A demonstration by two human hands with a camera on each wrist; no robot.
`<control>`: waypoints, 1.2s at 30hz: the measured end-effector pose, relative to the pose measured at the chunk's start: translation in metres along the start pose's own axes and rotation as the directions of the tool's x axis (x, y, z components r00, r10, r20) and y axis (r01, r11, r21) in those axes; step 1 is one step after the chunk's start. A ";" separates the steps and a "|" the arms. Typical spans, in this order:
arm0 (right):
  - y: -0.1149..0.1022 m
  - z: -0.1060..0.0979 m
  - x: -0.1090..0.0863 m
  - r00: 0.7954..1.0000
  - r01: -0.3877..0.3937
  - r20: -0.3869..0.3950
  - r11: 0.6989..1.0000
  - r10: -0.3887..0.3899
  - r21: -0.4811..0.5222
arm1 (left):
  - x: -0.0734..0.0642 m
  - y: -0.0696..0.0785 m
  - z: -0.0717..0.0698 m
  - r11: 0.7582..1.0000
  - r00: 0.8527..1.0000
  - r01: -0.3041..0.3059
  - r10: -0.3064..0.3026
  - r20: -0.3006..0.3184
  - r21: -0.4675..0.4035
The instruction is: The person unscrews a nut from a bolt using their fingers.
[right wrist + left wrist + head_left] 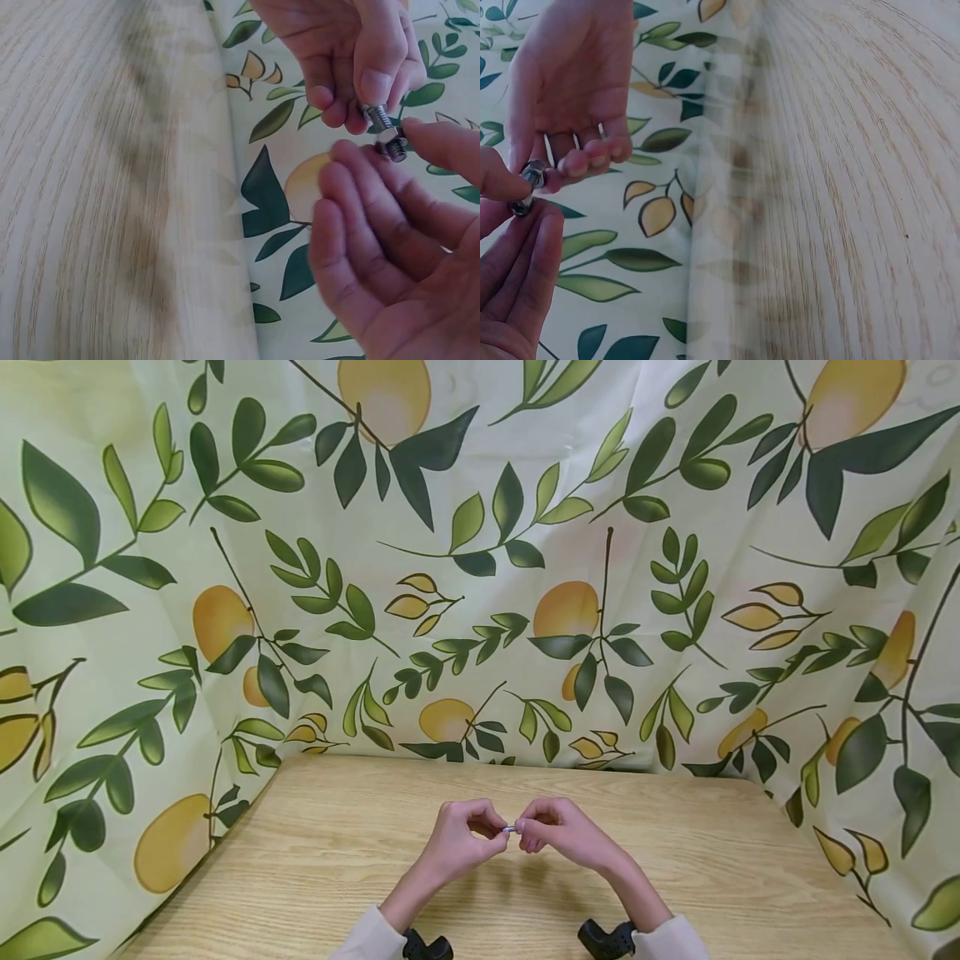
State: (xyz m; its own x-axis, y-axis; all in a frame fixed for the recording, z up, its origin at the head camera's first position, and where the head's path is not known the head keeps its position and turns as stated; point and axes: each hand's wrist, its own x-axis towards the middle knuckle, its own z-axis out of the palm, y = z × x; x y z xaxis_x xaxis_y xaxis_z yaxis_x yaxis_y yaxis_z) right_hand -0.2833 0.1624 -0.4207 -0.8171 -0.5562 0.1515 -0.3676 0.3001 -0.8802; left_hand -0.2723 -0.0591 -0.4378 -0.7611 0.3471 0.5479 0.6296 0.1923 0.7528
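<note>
Over the wooden table, my left hand (pixel 463 839) pinches a small metal bolt (pixel 379 118) near its head between thumb and fingers. My right hand (pixel 564 833) faces it from the other side and pinches a metal nut (pixel 391 141) between thumb and index finger. The nut sits around the threaded shank, and a short threaded end sticks out past it. In the left wrist view the nut (pixel 533 175) and the bolt (pixel 521 205) show as shiny metal, partly covered by fingertips. The bolt's head is mostly hidden by the left fingers.
The light wooden table (pixel 337 827) lies under both hands. Behind it and at both sides hangs a cloth (pixel 480 593) printed with leaves and orange fruit. Black devices (pixel 606 939) are worn at both wrists, by the pale sleeves (pixel 671 941).
</note>
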 end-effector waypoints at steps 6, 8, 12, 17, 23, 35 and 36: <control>-0.001 0.000 0.000 1.000 0.019 -0.024 1.000 -0.019 -0.005 | 0.001 -0.001 0.001 1.000 1.000 -0.001 0.001 0.001 -0.004; -0.001 0.001 0.000 0.999 0.024 -0.025 1.000 -0.024 0.000 | 0.001 -0.003 0.002 1.000 1.000 0.000 0.000 0.005 -0.008; 0.000 0.002 0.000 0.999 0.034 -0.030 0.999 -0.034 0.003 | 0.001 -0.005 0.003 1.000 1.000 0.002 -0.002 0.008 -0.009; -0.001 0.002 0.000 0.999 0.028 -0.039 1.000 -0.028 0.008 | 0.001 -0.004 0.002 1.000 1.000 0.001 -0.001 -0.001 -0.003; -0.001 0.000 0.000 1.000 0.013 -0.010 1.000 -0.013 -0.012 | 0.000 -0.003 0.002 1.000 1.000 0.008 -0.008 -0.002 0.007; 0.002 0.001 0.001 0.999 0.046 0.003 0.999 -0.046 0.004 | 0.001 -0.003 0.002 1.000 1.000 0.014 -0.014 -0.004 0.003; 0.003 0.001 0.001 0.999 0.054 0.002 0.999 -0.054 0.003 | 0.000 -0.003 0.002 1.000 1.000 0.012 -0.012 -0.005 -0.001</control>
State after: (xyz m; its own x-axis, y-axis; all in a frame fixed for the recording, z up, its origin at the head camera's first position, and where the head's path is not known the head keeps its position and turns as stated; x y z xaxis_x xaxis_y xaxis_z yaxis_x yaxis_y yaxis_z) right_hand -0.2847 0.1620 -0.4233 -0.7953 -0.5729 0.1980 -0.4097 0.2673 -0.8721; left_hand -0.2739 -0.0575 -0.4409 -0.7696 0.3405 0.5402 0.6199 0.1952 0.7600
